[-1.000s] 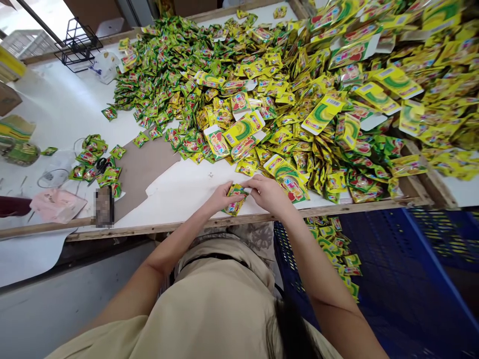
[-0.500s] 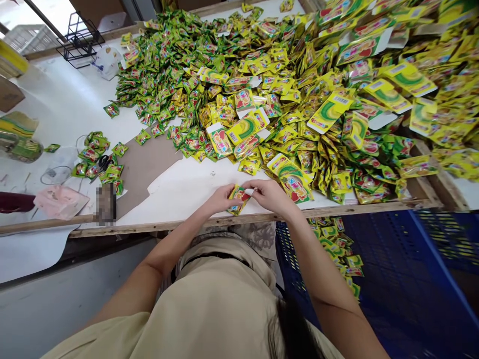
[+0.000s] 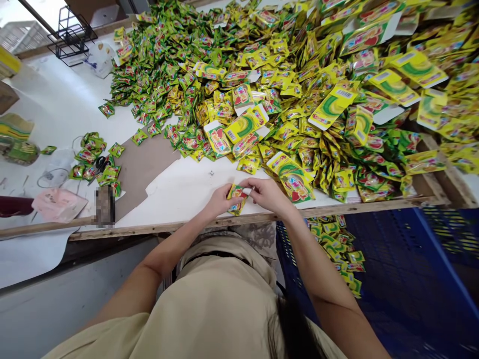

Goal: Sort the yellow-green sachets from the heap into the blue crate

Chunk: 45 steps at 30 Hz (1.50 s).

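Both my hands meet at the table's near edge on one small yellow-green packet (image 3: 237,197). My left hand (image 3: 218,202) pinches its left side; my right hand (image 3: 267,194) grips its right end. Just past my right hand lies a flat yellow printed card (image 3: 292,175). Behind it a huge heap of green and yellow sachets (image 3: 239,75) and more flat cards (image 3: 333,104) covers the white table (image 3: 179,192).
A blue plastic crate (image 3: 392,284) stands below the table on the right, with packets (image 3: 337,244) inside. A brown cardboard sheet (image 3: 144,164), a small pile of sachets with scissors (image 3: 101,163) and a pink bag (image 3: 58,204) lie left. A black wire rack (image 3: 71,37) sits far left.
My hands have stayed at the table edge, turning the packet slightly between the fingers. The view has shifted a little, so the heap appears higher in the frame.
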Motion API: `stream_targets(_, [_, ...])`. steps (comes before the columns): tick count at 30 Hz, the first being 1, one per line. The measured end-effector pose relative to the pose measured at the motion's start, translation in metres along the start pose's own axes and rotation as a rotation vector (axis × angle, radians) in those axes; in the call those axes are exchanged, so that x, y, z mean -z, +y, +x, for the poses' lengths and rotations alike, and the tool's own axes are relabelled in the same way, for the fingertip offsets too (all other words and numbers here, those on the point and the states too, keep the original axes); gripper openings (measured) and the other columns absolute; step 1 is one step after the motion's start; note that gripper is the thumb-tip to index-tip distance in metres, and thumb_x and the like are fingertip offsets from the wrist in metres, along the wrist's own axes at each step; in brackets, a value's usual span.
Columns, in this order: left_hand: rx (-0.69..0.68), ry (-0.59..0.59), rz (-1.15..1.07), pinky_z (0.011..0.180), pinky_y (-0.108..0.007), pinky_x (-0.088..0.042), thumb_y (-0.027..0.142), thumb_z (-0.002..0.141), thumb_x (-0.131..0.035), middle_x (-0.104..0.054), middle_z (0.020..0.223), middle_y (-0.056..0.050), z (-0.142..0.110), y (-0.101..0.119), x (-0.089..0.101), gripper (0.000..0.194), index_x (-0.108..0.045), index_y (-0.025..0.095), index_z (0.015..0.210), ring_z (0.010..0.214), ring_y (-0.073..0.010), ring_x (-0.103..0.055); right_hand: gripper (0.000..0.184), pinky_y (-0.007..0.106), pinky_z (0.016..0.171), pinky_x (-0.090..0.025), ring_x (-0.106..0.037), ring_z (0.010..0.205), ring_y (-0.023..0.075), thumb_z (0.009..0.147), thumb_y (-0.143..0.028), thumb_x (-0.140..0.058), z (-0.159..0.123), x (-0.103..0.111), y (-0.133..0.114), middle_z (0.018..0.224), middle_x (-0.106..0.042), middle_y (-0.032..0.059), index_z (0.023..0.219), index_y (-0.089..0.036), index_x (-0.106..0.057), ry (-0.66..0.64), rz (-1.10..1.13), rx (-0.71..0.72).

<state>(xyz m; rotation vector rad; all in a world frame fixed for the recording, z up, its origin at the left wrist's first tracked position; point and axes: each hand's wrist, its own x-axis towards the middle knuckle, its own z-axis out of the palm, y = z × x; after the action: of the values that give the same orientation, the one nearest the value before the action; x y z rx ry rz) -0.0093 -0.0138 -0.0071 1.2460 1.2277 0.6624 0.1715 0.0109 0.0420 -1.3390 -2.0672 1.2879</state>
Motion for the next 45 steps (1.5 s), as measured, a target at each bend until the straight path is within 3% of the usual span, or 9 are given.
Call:
stream_targets(8, [-0.039, -0.170, -0.040, 0.067, -0.025, -0.042, 0.037, 0.067, -0.073, -0.052, 0.081, 0.000, -0.003, 0.006, 0.008, 0.042, -0.051, 0.013, 0.095, 0.074, -0.0125, -0.049, 0.027, 0.019, 0.046, -0.044, -0.056, 0.047, 0.0082, 0.075, -0.013, -0.050, 0.001, 0.002, 0.004, 0.079, -0.066, -0.0019, 0.099, -0.021, -0.061, -0.173, 0.080, -0.043])
stream_targets(13, [-0.017, -0.203, -0.056, 0.071, -0.026, -0.044, 0.037, 0.068, -0.073, -0.054, 0.085, -0.001, -0.004, 0.003, 0.008, 0.046, -0.050, 0.014, 0.101, 0.078, -0.0141, -0.051, 0.017, 0.018, 0.045, -0.039, -0.054, 0.047, 0.0083, 0.073, -0.015, -0.053, 0.009, 0.008, 0.000, 0.068, -0.061, -0.0033, 0.087, -0.018, -0.061, -0.260, -0.002, -0.069])
stream_targets(18, [-0.032, -0.210, -0.027, 0.075, -0.028, -0.045, 0.037, 0.069, -0.072, -0.054, 0.088, -0.002, -0.004, -0.004, 0.008, 0.046, -0.049, 0.015, 0.102, 0.082, -0.0153, -0.052, 0.008, 0.021, 0.054, -0.033, -0.051, 0.057, 0.0108, 0.071, -0.018, -0.059, 0.012, 0.004, -0.009, 0.062, -0.058, -0.0032, 0.077, -0.017, -0.064, -0.144, -0.208, -0.080])
stream_targets(23, [-0.036, -0.206, 0.000, 0.074, -0.028, -0.044, 0.037, 0.069, -0.070, -0.052, 0.085, -0.001, -0.005, -0.005, 0.010, 0.042, -0.050, 0.015, 0.099, 0.080, -0.0154, -0.050, 0.004, 0.020, 0.055, -0.034, -0.049, 0.061, 0.0109, 0.068, -0.020, -0.058, 0.010, -0.005, -0.001, 0.062, -0.053, -0.0042, 0.070, -0.017, -0.059, -0.097, -0.093, 0.002])
stream_targets(26, [-0.018, -0.247, -0.025, 0.075, -0.029, -0.043, 0.036, 0.067, -0.072, -0.053, 0.085, -0.001, -0.005, 0.000, 0.011, 0.043, -0.051, 0.015, 0.099, 0.080, -0.0156, -0.050, 0.008, 0.019, 0.051, -0.036, -0.047, 0.057, 0.0097, 0.069, -0.025, -0.058, 0.009, -0.006, 0.003, 0.062, -0.050, -0.0049, 0.069, -0.018, -0.053, -0.131, 0.058, -0.002])
stream_targets(29, [-0.003, -0.316, -0.101, 0.075, -0.029, -0.043, 0.035, 0.065, -0.073, -0.055, 0.088, -0.002, -0.004, 0.006, 0.011, 0.049, -0.051, 0.015, 0.104, 0.081, -0.0157, -0.051, 0.012, 0.019, 0.042, -0.036, -0.045, 0.046, 0.0075, 0.070, -0.028, -0.057, 0.008, -0.001, -0.001, 0.063, -0.050, -0.0054, 0.076, -0.019, -0.051, -0.259, 0.181, -0.076])
stream_targets(33, [0.027, -0.349, -0.170, 0.074, -0.027, -0.044, 0.035, 0.063, -0.077, -0.056, 0.089, -0.003, -0.002, 0.008, 0.011, 0.053, -0.052, 0.015, 0.105, 0.081, -0.0155, -0.052, 0.010, 0.019, 0.038, -0.035, -0.044, 0.039, 0.0066, 0.072, -0.023, -0.054, 0.009, 0.006, -0.008, 0.060, -0.050, -0.0062, 0.080, -0.019, -0.049, -0.359, 0.198, -0.126])
stream_targets(39, [-0.005, -0.369, -0.160, 0.073, -0.026, -0.044, 0.035, 0.064, -0.076, -0.055, 0.090, -0.003, 0.002, 0.003, 0.012, 0.051, -0.051, 0.014, 0.103, 0.081, -0.0144, -0.050, 0.014, 0.021, 0.056, -0.041, -0.052, 0.062, 0.0127, 0.065, -0.013, -0.056, 0.015, -0.004, 0.002, 0.067, -0.056, -0.0028, 0.077, -0.019, -0.050, -0.236, -0.007, 0.043])
stream_targets(45, [-0.031, -0.373, -0.070, 0.074, -0.027, -0.043, 0.032, 0.065, -0.075, -0.054, 0.089, -0.001, 0.001, 0.008, 0.012, 0.050, -0.051, 0.015, 0.106, 0.081, -0.0147, -0.051, 0.018, 0.022, 0.062, -0.042, -0.059, 0.069, 0.0156, 0.065, -0.007, -0.058, 0.015, -0.007, 0.001, 0.074, -0.066, -0.0004, 0.078, -0.019, -0.059, -0.232, -0.042, 0.015])
